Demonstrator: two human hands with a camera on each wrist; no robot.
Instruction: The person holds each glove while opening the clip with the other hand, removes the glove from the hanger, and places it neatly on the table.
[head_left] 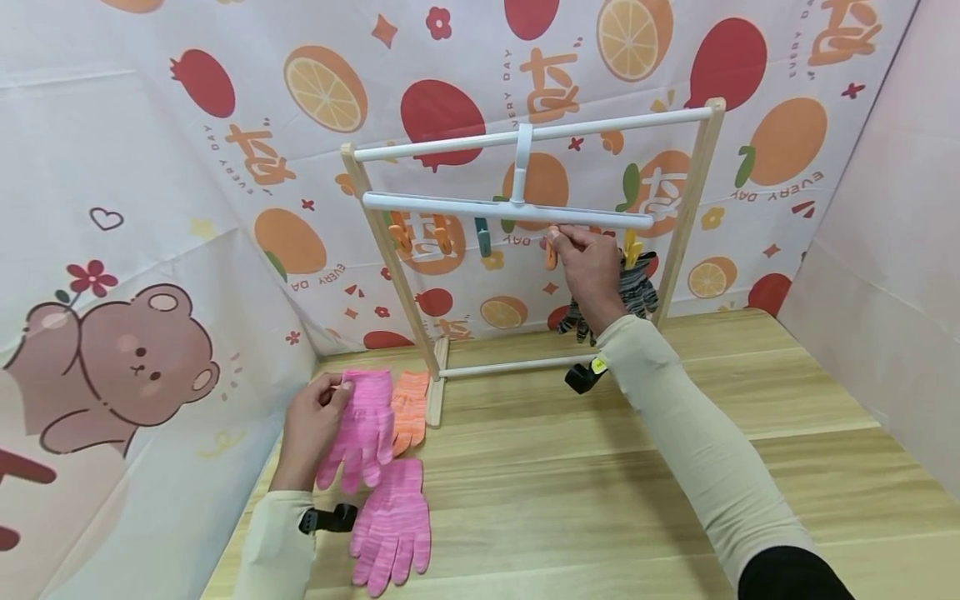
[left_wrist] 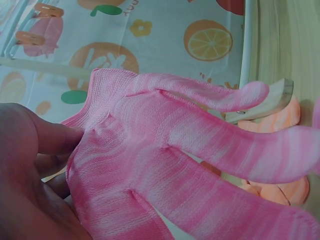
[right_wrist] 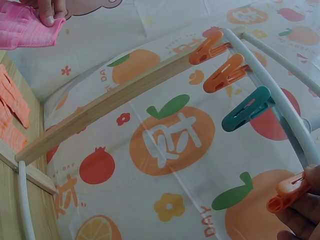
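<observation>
My left hand pinches the cuff of a pink knit glove, whose fingers hang downward. Flat on the table below it lies a second pink glove, and an orange glove lies beside the rack's left foot. My right hand pinches an orange clothespin on the white hanger. Farther left along the hanger are two more orange clothespins and a teal clothespin. A yellow clothespin holds dark striped knitwear at the right end, partly hidden behind my right wrist.
The hanger hooks over the top bar of a rack with wooden side posts and a low white crossbar. It stands on a wood-grain table. Behind hangs a fruit-patterned cloth; a bear-printed cloth covers the left side.
</observation>
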